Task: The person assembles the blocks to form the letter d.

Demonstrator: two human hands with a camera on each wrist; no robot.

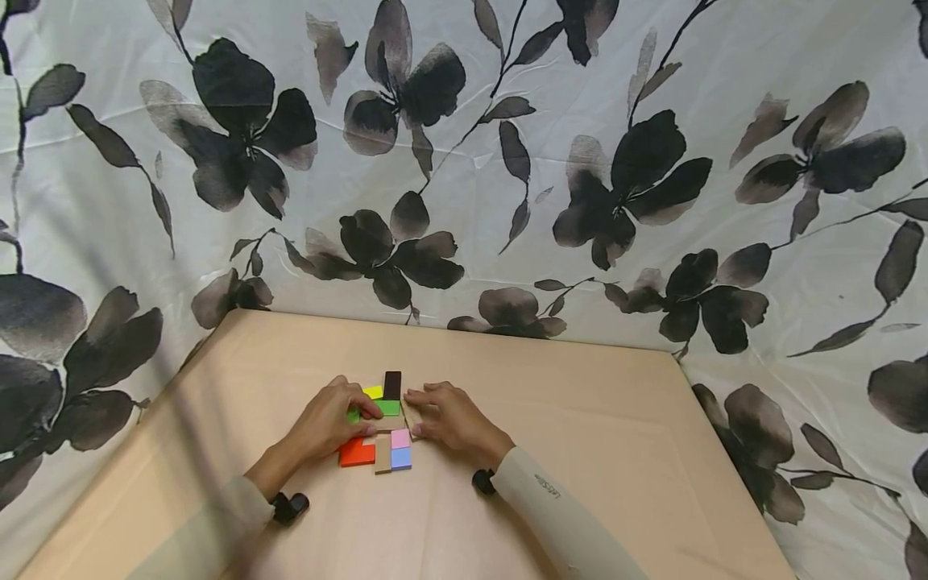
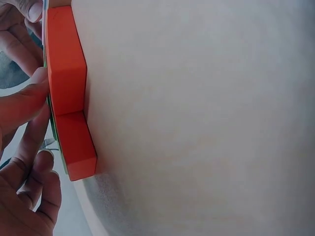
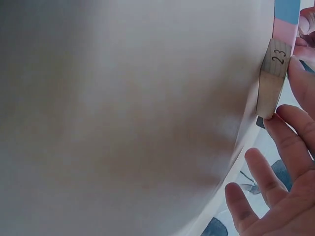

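Observation:
Flat coloured blocks lie together on the table in the head view. My left hand [image 1: 335,415] is over the cluster's left side, thumb and forefinger pinching the left end of a tan block [image 1: 392,423]. Beneath it sit a red block [image 1: 358,453] and partly covered green blocks [image 1: 389,408]. At the right edge, my right hand [image 1: 453,419] holds a slim wooden block [image 3: 273,78] marked 23 between thumb and fingers, its other fingers spread. Pink [image 1: 400,438] and blue [image 1: 401,459] blocks stand beside an upright tan block [image 1: 383,455] at the near side.
A dark brown block [image 1: 392,385] sticks out at the far side, beside a yellow block [image 1: 373,392]. The tan table [image 1: 580,451] meets a floral cloth [image 1: 507,201] along its back edge. Dark bands with wrist cameras [image 1: 290,509] circle both wrists.

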